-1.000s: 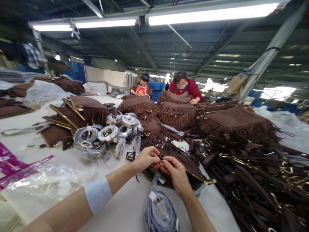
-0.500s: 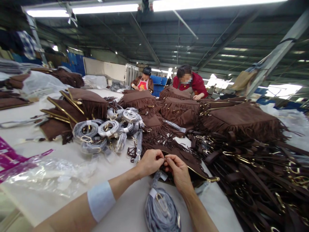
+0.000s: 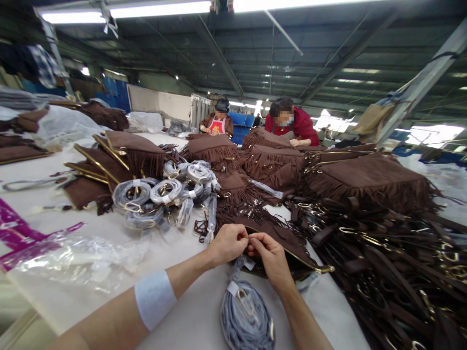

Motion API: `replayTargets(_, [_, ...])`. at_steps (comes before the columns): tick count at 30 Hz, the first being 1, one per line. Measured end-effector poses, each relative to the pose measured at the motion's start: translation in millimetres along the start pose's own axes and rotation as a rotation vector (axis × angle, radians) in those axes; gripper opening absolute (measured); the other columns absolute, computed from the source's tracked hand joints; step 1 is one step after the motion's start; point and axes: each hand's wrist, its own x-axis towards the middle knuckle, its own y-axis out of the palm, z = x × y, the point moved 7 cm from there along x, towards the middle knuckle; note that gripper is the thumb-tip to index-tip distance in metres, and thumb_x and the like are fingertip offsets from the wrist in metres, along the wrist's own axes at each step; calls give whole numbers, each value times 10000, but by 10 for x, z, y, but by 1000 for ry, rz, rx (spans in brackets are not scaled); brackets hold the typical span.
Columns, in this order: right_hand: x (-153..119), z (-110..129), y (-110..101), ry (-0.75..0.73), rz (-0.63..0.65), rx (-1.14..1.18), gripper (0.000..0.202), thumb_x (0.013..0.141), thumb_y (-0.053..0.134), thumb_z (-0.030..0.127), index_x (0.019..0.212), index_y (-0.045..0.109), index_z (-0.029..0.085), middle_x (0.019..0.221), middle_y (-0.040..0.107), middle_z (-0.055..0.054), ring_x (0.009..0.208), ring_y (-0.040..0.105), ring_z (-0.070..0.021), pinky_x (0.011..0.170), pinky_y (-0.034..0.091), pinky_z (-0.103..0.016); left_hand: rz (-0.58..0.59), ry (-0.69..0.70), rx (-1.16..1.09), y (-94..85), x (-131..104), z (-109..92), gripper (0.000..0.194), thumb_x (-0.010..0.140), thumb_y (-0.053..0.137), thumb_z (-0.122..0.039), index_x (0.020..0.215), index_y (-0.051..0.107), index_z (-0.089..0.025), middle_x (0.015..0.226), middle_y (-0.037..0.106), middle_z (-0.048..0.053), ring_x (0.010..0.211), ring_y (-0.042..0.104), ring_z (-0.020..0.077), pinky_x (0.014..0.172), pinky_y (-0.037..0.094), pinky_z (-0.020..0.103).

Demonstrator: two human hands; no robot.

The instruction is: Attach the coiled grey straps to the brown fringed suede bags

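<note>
A brown fringed bag [image 3: 282, 237] lies on the table in front of me, its gold zip unfastened along the near edge. Over its opening, my left hand [image 3: 229, 244] and my right hand [image 3: 270, 256] meet with fingertips pinched together. What they pinch is small and hidden by the fingers. Just below the hands, a coiled strap [image 3: 250, 316] wrapped in greyish plastic lies on the table, with a gold clasp on top. Its upper end runs up to the bag's opening, beneath my fingers.
Wrapped coiled straps [image 3: 166, 192] are heaped left of centre, beside stacked zipped bags [image 3: 105, 163]. Loose brown straps with gold hardware [image 3: 386, 272] cover the right side. Fringed bags [image 3: 365, 177] pile up behind. Clear plastic [image 3: 83, 260] lies at left. Two people [image 3: 297, 124] work across the table.
My hands keep nearly the same pinched pose over the bag's opening. The whole view has shifted slightly; the bag and coiled strap stay in place.
</note>
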Motion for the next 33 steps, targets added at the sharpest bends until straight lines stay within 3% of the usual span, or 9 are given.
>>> replayTargets(7, [-64, 143, 40, -166, -32, -251, 206, 829, 595, 385, 775, 691, 211, 652, 639, -8, 629, 562, -182, 624, 446, -293, -51, -25, 77, -12, -37, -13, 171, 759, 497, -148, 661, 636, -164, 626, 613, 3, 600, 532, 140, 569, 356, 233])
replayTargets(14, [-72, 206, 124, -255, -10, -442, 209, 862, 504, 317, 783, 673, 224, 707, 644, -18, 668, 570, -196, 652, 428, -306, -46, -60, 112, 60, -24, 91, 145, 752, 508, -132, 684, 631, -164, 689, 648, 14, 683, 575, 157, 627, 398, 245])
replayTargets(18, [-125, 499, 65, -293, -9, -557, 194, 835, 503, 273, 887, 685, 229, 877, 687, -59, 836, 608, -240, 788, 433, -357, 40, 96, 163, 78, 5, -56, 154, 804, 498, -132, 740, 633, -166, 731, 639, 16, 720, 574, 155, 678, 422, 251])
replayTargets(20, [-299, 718, 43, -281, -7, -674, 174, 848, 504, 296, 859, 667, 236, 875, 675, -64, 830, 605, -243, 783, 437, -365, 30, 237, 219, 9, -17, -194, 138, 821, 500, -129, 832, 630, -174, 829, 635, 27, 809, 573, 164, 745, 437, 260])
replayTargets(22, [-588, 831, 96, -238, 76, -841, 163, 855, 538, 352, 782, 641, 249, 814, 654, -50, 779, 602, -235, 743, 454, -357, -9, 348, 337, -83, -53, -286, 200, 799, 566, -152, 991, 611, -181, 1002, 610, 57, 953, 542, 202, 851, 437, 305])
replayTargets(24, [-951, 754, 209, -197, 228, -962, 141, 779, 657, 388, 843, 658, 263, 940, 671, -63, 890, 619, -262, 787, 481, -366, -19, 392, 456, -138, -74, -281, 405, 749, 657, -201, 1142, 561, -186, 1129, 556, 86, 1042, 494, 245, 916, 422, 363])
replayTargets(27, [-1420, 369, 316, -156, 374, -1082, 565, 551, 820, 387, 1075, 655, 251, 1310, 568, -156, 1149, 541, -406, 841, 516, -447, 126, 399, 533, -64, -62, -120, 429, 734, 698, -231, 1144, 581, -186, 1103, 573, 93, 1016, 509, 256, 891, 432, 372])
replayTargets(30, [-1600, 97, 225, -112, 286, -1150, 529, 645, 711, 183, 1161, 607, 228, 1482, 408, -154, 1335, 378, -402, 994, 452, -482, 290, 440, 467, 53, -36, 28, 315, 788, 648, -211, 1102, 632, -190, 1095, 639, 89, 1019, 555, 238, 897, 429, 338])
replayTargets(33, [-1598, 281, 130, -146, 206, -1060, 376, 727, 589, 113, 1085, 593, 230, 1461, 441, -113, 1344, 392, -309, 1090, 372, -430, 364, 430, 344, 52, 19, 99, 339, 823, 577, -190, 1157, 637, -195, 1130, 675, 78, 1044, 591, 210, 919, 423, 291])
